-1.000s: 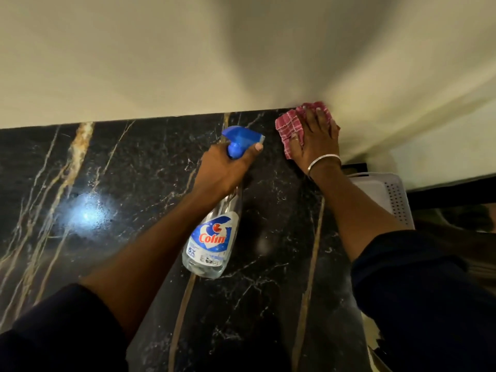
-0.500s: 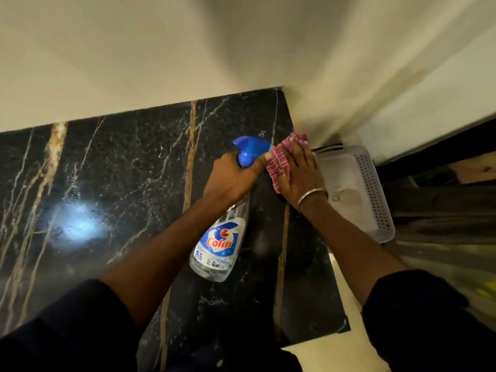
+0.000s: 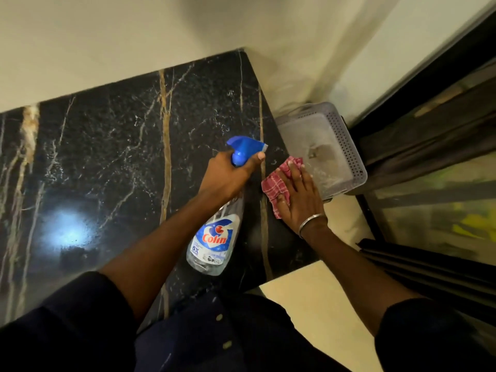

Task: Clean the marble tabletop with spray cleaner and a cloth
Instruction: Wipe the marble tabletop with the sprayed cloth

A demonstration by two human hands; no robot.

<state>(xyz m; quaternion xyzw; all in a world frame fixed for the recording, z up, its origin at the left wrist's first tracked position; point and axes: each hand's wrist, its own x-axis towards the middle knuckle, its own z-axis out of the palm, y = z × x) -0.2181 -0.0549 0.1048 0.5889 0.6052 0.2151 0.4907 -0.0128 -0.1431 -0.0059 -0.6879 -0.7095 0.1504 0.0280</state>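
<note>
The black, gold-veined marble surface (image 3: 107, 157) was judged part-cleaned: wiping stood at its right edge, the broad left area probably outstanding. The left hand (image 3: 228, 178) gripped the clear, blue-triggered spray bottle (image 3: 212, 245) by its neck; the right hand (image 3: 300, 202), fingers straight, pressed the red checked cloth (image 3: 275, 187) there.

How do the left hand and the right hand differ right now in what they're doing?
The left hand curls round the neck of the spray bottle; the right hand lies flat, fingers straight, on the red checked cloth. The right hand is at the marble tabletop's right edge; the left hand sits further in. The right wrist wears a metal bangle; the left wrist is bare. Both reach forward over the same tabletop.
</note>
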